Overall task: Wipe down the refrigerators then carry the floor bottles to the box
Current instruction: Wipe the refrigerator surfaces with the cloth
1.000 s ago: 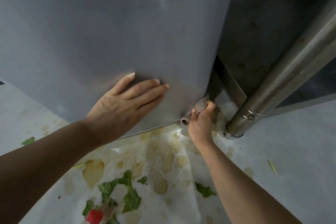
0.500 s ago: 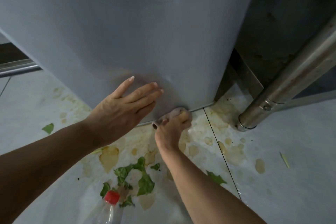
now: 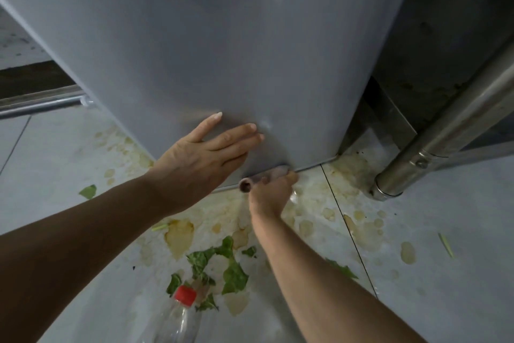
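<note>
A grey refrigerator (image 3: pixel 211 36) fills the upper view, its bottom edge just above the floor. My left hand (image 3: pixel 205 156) lies flat against its lower panel, fingers straight. My right hand (image 3: pixel 271 192) grips a rolled pinkish-grey cloth (image 3: pixel 261 177) and presses it along the refrigerator's bottom edge, just below my left fingertips. A clear plastic bottle (image 3: pixel 178 317) with a red cap lies on the floor at the bottom of the view, between my forearms.
The pale tiled floor (image 3: pixel 445 231) carries yellowish stains and green leaf scraps (image 3: pixel 222 264). A thick steel table leg (image 3: pixel 434 145) stands at the right, beside a dark stained gap. A steel rail (image 3: pixel 41 104) runs at the left.
My right hand has slid the cloth leftward along the refrigerator's bottom edge, from the right corner to under my left fingers. The view has shifted, bringing the bottle into sight.
</note>
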